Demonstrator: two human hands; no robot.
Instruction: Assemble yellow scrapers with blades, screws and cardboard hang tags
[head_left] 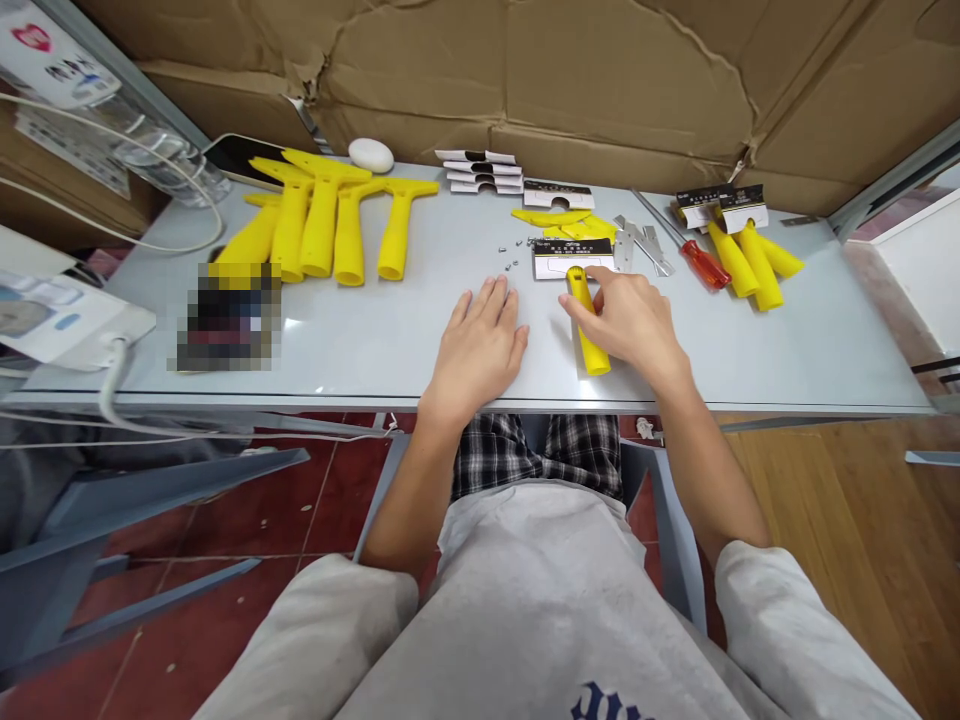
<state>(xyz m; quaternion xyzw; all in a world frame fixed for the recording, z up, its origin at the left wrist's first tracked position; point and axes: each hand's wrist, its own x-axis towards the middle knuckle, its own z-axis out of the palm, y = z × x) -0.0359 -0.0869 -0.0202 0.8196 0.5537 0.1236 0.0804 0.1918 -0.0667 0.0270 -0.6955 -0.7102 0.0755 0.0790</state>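
Observation:
My left hand [484, 345] lies flat on the tabletop near its front edge, fingers stretched forward and nothing under them that shows. Small screws [510, 255] are scattered just beyond its fingertips. My right hand [634, 315] is closed around a yellow plastic scraper handle [595, 350], the thumb lying across it and the index finger at its upper end. A black-and-white header card [559, 260] sits at that upper end; whether it is fastened there I cannot tell. Behind the card are loose yellow scraper pieces [562, 222] and thin metal blades [643, 245].
Several yellow scraper handles [319, 225] stand at the left, near a pixelated object [229, 320]. Folded cards [481, 175] and a white egg-shaped object [371, 155] lie along the cardboard. At the right are a red screwdriver [705, 265] and carded yellow scrapers [761, 265].

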